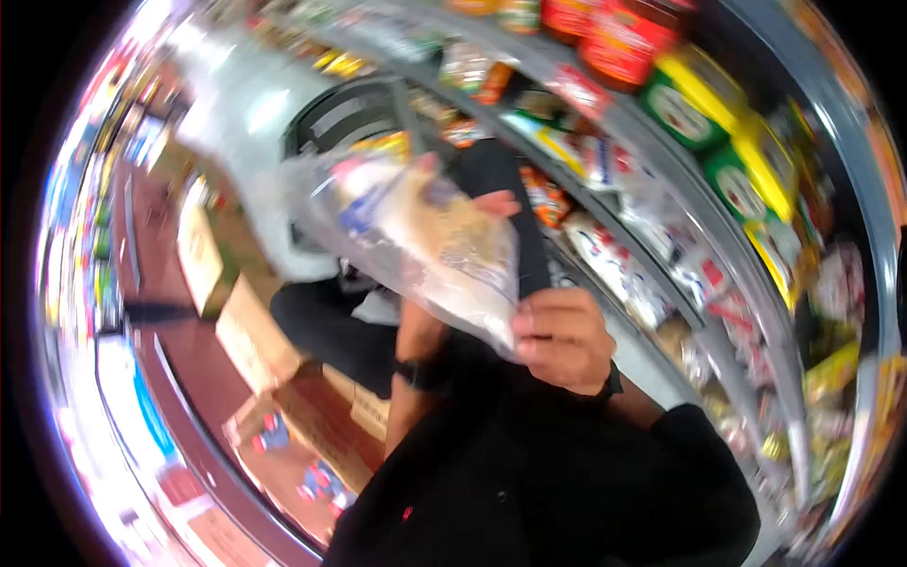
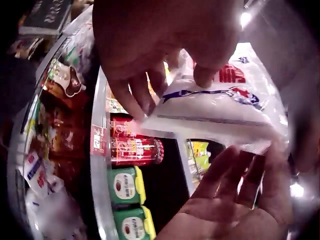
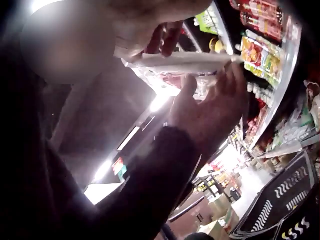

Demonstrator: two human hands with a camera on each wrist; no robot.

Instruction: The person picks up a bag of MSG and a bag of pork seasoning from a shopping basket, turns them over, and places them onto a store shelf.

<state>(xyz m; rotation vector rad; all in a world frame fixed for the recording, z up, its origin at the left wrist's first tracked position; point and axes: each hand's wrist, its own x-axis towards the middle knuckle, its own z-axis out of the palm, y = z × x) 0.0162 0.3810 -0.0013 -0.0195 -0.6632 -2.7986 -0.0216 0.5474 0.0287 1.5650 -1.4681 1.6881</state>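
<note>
A clear plastic bag with white contents and blue print (image 1: 425, 222) is held between the two hands. My left hand (image 1: 427, 165) is mostly hidden behind it in the head view, its fingers showing past the far edge; in the left wrist view the left hand (image 2: 165, 40) grips one side of the printed bag (image 2: 220, 107). At the near corner, my right hand (image 1: 567, 340) pinches the plastic with curled fingers. Its palm (image 2: 225, 215) faces the camera in the left wrist view. The bag (image 3: 185, 61) appears edge-on in the right wrist view.
Shelves (image 1: 624, 227) of packaged goods run along the right, with green and yellow boxes (image 1: 694, 99) and red-labelled jars (image 1: 628, 42). A black basket (image 1: 350, 118) stands beyond the bag. Open cardboard boxes (image 1: 255, 340) lie at the lower left.
</note>
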